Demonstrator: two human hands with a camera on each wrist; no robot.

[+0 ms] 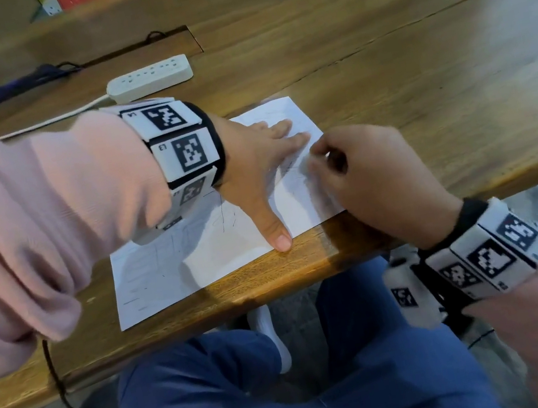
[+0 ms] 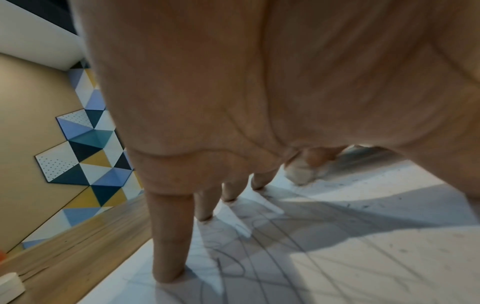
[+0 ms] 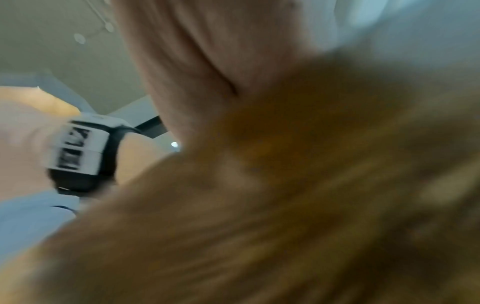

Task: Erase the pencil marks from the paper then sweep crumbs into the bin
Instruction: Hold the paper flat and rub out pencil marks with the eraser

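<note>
A white sheet of paper (image 1: pixel 165 276) with thin pencil marks (image 2: pixel 259 246) lies at the near edge of the wooden table (image 1: pixel 419 87). My left hand (image 1: pixel 255 174) lies flat on the sheet's middle, fingers (image 2: pixel 171 236) straight and spread, thumb pointing at the table edge. Just right of those fingertips, my right hand (image 1: pixel 321 162) pinches a small whitish eraser (image 2: pixel 301 172) against the paper near its right end. Dark specks of crumbs (image 2: pixel 363 205) dot the sheet. The right wrist view is blurred and shows only my palm, the table and the left wrist band (image 3: pixel 80 152).
A white power strip (image 1: pixel 150 77) with its cord lies behind my left wrist, and a cable hatch (image 1: pixel 140 52) sits further back. A thin black cable (image 1: pixel 52 368) hangs over the front edge at the left. My legs in blue trousers (image 1: pixel 221 392) are under the table.
</note>
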